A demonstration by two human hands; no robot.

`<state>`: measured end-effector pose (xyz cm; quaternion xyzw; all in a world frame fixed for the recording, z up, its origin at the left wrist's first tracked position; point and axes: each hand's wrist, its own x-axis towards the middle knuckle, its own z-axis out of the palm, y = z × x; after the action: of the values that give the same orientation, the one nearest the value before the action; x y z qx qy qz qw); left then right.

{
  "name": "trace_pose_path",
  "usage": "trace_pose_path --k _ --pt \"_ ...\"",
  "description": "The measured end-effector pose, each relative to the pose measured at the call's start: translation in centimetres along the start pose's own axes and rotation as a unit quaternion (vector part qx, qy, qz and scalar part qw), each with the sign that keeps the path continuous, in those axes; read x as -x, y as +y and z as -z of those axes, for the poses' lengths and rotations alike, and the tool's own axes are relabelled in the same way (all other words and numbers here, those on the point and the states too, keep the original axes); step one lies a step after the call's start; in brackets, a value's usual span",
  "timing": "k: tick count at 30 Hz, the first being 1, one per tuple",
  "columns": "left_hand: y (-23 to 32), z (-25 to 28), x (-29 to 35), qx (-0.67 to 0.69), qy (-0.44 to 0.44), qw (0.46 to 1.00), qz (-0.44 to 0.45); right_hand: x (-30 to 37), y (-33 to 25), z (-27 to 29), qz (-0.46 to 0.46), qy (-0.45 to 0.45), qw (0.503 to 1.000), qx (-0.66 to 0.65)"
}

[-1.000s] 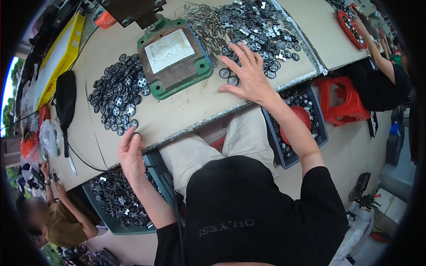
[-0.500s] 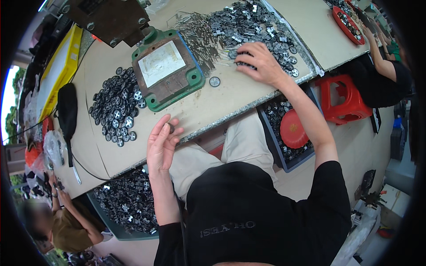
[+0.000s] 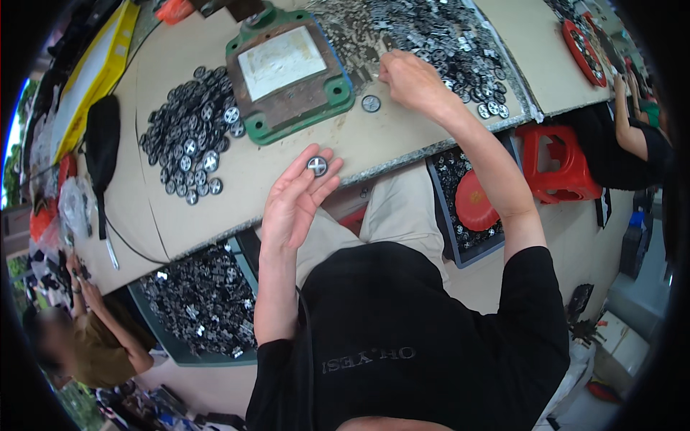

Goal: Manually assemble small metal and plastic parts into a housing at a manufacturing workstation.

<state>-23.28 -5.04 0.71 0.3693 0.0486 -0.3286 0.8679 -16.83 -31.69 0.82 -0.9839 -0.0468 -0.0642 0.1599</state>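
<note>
My left hand point(image 3: 289, 208), palm up by the table's near edge, holds a small black toy wheel point(image 3: 317, 167) with a silver spoked face between thumb and fingers. My right hand point(image 3: 415, 82) is closed in a pinch beside a heap of thin metal pins point(image 3: 357, 30). What its fingertips hold is too small to make out. Just left of that hand, a single wheel point(image 3: 371, 104) lies flat on the table. A green press base point(image 3: 259, 133) with a pale plate point(image 3: 282, 62) on top stands between the pins and a pile of similar wheels point(image 3: 183, 133).
Small black and grey parts point(image 3: 449, 43) are heaped at the far right. Below the table edge stand a grey bin point(image 3: 480, 256) with a red dish point(image 3: 476, 201), a red stool point(image 3: 557, 161) and a green bin point(image 3: 237, 359) of parts. Other people work at both sides.
My right hand has gone from the edge of the parts heap to the pins, its fingers drawing together. The wheel in my left hand now shows its silver face. The whole view has shifted.
</note>
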Motion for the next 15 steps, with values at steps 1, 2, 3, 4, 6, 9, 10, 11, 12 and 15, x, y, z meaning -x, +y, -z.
trace_pose_path --k 1,2,3,4,6,9,10,11,12,15 --pt "-0.1 0.1 0.0 0.004 0.007 1.0 -0.003 -0.1 -0.2 -0.1 0.004 0.02 0.999 0.028" --pt "-0.1 0.3 0.1 -0.003 0.006 1.0 -0.002 0.1 -0.6 -0.2 -0.002 0.026 0.999 0.029" --pt "-0.2 0.4 0.1 -0.011 0.002 1.0 -0.001 0.0 -0.6 -0.3 0.001 0.023 0.999 0.03" --pt "-0.2 0.7 0.2 -0.008 0.003 1.0 -0.002 0.0 -0.6 -0.4 0.002 0.032 0.999 0.039" --pt "-0.6 1.5 0.3 -0.045 -0.009 0.999 -0.022 -0.1 -0.9 -0.2 0.003 0.042 0.998 0.051" --pt "-1.2 2.0 0.3 0.025 -0.005 0.999 -0.021 -0.5 -1.7 1.1 -0.047 -0.018 0.999 -0.005" --pt "-1.2 1.9 0.2 0.025 -0.008 0.999 -0.02 -0.8 -1.8 1.5 -0.075 -0.052 0.996 -0.016" --pt "-1.2 1.9 0.2 0.058 -0.031 0.997 -0.031 -1.0 -1.9 1.8 -0.103 -0.085 0.991 -0.027" --pt "-1.2 1.8 0.2 0.091 -0.052 0.994 -0.043 -1.2 -2.0 2.1 -0.105 -0.085 0.991 -0.025" --pt "-1.2 1.9 0.1 0.035 -0.059 0.996 -0.06 -1.7 -1.6 2.2 -0.109 -0.118 0.987 -0.03"
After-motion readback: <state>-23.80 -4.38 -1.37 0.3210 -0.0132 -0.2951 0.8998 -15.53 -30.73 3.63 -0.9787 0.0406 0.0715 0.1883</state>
